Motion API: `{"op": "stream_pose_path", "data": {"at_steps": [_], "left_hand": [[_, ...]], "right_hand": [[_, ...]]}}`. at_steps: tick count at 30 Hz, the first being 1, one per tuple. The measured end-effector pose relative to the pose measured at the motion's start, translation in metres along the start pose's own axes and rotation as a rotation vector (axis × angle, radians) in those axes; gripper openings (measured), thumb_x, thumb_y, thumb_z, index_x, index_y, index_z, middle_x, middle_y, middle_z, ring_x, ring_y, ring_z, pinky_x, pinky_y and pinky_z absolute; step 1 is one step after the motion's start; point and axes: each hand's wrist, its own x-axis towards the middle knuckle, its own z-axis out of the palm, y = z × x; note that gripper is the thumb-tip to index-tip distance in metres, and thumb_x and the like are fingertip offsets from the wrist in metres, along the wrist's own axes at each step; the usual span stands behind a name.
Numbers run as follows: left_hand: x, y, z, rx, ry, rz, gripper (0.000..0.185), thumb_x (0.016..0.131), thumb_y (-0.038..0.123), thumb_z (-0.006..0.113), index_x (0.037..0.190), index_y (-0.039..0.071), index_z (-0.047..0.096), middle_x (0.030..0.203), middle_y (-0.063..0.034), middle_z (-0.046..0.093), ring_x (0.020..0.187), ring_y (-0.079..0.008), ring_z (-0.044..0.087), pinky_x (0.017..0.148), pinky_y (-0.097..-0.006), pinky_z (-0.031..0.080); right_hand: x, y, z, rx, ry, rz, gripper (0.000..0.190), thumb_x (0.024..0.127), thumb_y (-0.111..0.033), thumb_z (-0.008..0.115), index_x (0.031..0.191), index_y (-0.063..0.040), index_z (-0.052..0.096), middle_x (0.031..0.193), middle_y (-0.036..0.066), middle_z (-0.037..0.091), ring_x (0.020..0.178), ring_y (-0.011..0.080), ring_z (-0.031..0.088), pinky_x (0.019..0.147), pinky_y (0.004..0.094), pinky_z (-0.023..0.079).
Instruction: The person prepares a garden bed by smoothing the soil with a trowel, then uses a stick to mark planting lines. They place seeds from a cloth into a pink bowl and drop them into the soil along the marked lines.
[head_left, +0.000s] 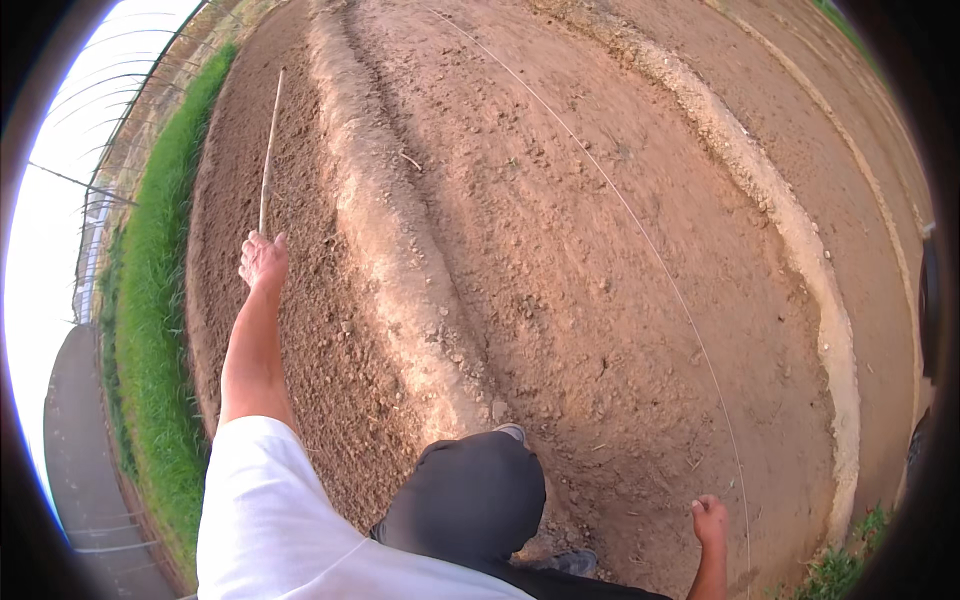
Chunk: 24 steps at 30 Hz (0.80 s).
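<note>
My left hand (264, 259) reaches out on the left, its fingers around the near end of a thin, pale pole (270, 150). The pole points away from me over dark, loose tilled soil (300, 300). At the lower right hangs my right hand (710, 519), its fingers curled and nothing visible in them. Just to its right runs a thin white string (667, 274), stretched lengthwise over the smoother brown soil bed (570, 300); hand and string look apart.
A raised earth ridge (397, 247) runs ahead from my shoe (512, 431). Another earth ridge (780, 202) curves along the right. Tall green grass (161, 277) borders the left, with a hoop frame (112, 135) beyond it. Weeds (844, 566) grow at the lower right.
</note>
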Motion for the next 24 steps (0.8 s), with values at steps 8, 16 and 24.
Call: {"op": "stream_pose_path", "data": {"at_steps": [8, 16, 24], "left_hand": [[-0.222, 0.205, -0.003, -0.226, -0.753, 1.093, 0.033, 0.1, 0.032, 0.056, 0.116, 0.004, 0.064, 0.121, -0.0227, 0.065, 0.113, -0.0397, 0.066, 0.099, -0.049, 0.052], [-0.382, 0.269, -0.047, -0.27, -0.798, 1.846, 0.019, 0.092, 0.021, 0.06, 0.101, 0.005, 0.059, 0.101, -0.0194, 0.067, 0.094, -0.0411, 0.069, 0.081, -0.0518, 0.056], [-0.419, 0.326, -0.096, -0.151, -0.742, 1.994, 0.013, 0.09, 0.01, 0.054, 0.1, 0.002, 0.058, 0.085, -0.0235, 0.069, 0.087, -0.0443, 0.069, 0.076, -0.0534, 0.055]], "right_hand": [[-0.018, 0.001, 0.0, 0.017, 0.017, -0.011, 0.026, 0.087, -0.019, 0.075, 0.106, -0.001, 0.073, 0.097, 0.019, 0.074, 0.091, 0.0301, 0.073, 0.084, 0.0397, 0.056], [-0.04, 0.029, -0.042, 0.136, 0.136, 0.086, 0.033, 0.091, -0.022, 0.072, 0.114, 0.001, 0.069, 0.099, 0.018, 0.074, 0.094, 0.0254, 0.072, 0.085, 0.0384, 0.055], [-0.119, 0.086, -0.019, 0.445, 0.254, 0.141, 0.029, 0.094, -0.02, 0.07, 0.115, 0.0, 0.069, 0.105, 0.016, 0.075, 0.098, 0.0249, 0.072, 0.089, 0.0374, 0.055]]}}
